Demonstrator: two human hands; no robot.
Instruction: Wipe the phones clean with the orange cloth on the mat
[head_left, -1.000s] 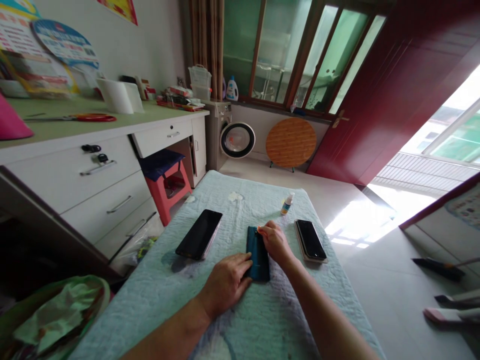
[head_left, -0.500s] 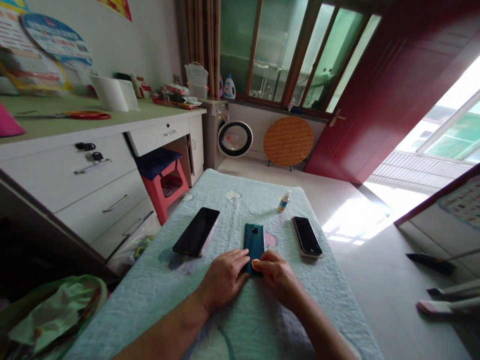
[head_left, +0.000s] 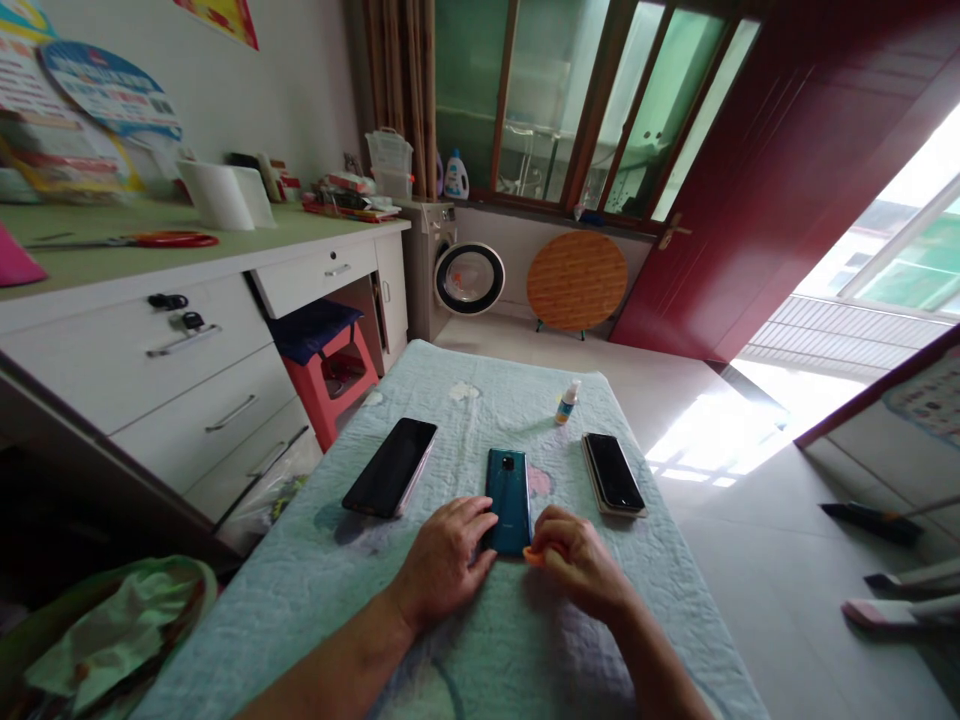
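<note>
A teal phone (head_left: 512, 503) lies back up on the cloth-covered table, its camera block at the far end. Against its left edge rest the outstretched fingers and thumb of my left hand (head_left: 450, 548), which is open. My right hand (head_left: 581, 560) is closed in a pinch around a small orange piece (head_left: 534, 555), mostly hidden by the fingers, at the phone's near right corner; whether it is cloth or sponge I cannot tell. To the left lies a larger black-screened phone (head_left: 391, 467), and to the right another dark-screened phone (head_left: 615, 473) in a light case.
A small spray bottle (head_left: 568, 402) stands toward the back right of the pale blue quilted cloth (head_left: 480, 400). Left of the table are a red stool (head_left: 334, 370), white drawers (head_left: 195, 400) and a lined bin (head_left: 112, 630). A red door (head_left: 750, 200) stands at the right.
My right hand, with the orange piece, has moved right and toward me, from the phone's back to its near right corner. My left hand stays at the phone's left edge.
</note>
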